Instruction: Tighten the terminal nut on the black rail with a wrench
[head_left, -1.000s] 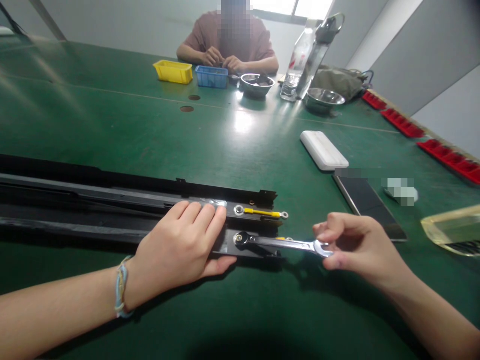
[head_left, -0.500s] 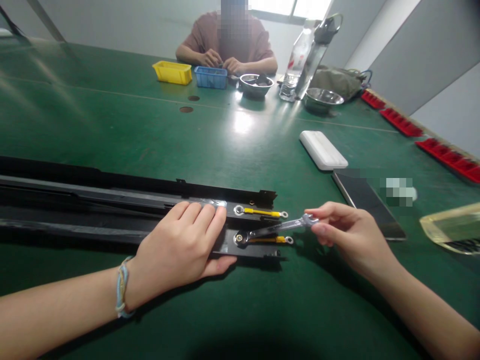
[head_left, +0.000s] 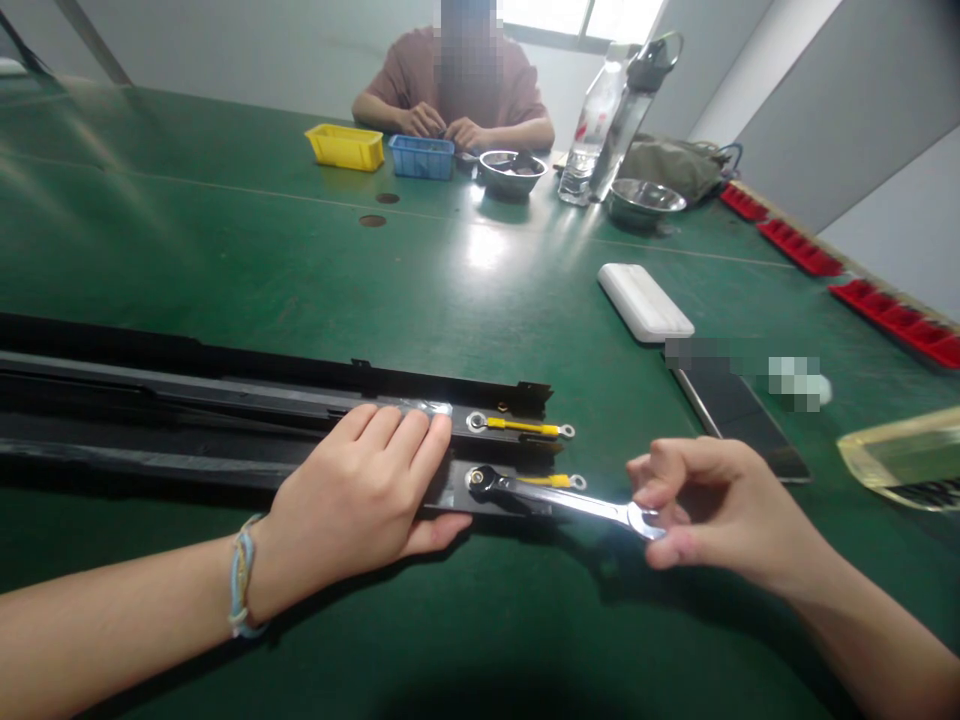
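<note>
On the green counter (head_left: 225, 250) at 6 o'clock, presses the left hand (head_left: 360, 490), fingers (head_left: 409, 435) released and flat, onto the black rail (head_left: 187, 400). Pinches the wrench (head_left: 570, 500) by its open end in the right hand (head_left: 712, 510) at 4 o'clock, ring end seated on the rail's bolt (head_left: 475, 479), just beside a yellow lug (head_left: 551, 481).

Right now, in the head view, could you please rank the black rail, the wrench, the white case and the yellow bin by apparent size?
1. black rail, by far.
2. wrench, longer than the case but thinner.
3. white case.
4. yellow bin, though it sits farthest away, so unsure.
</note>
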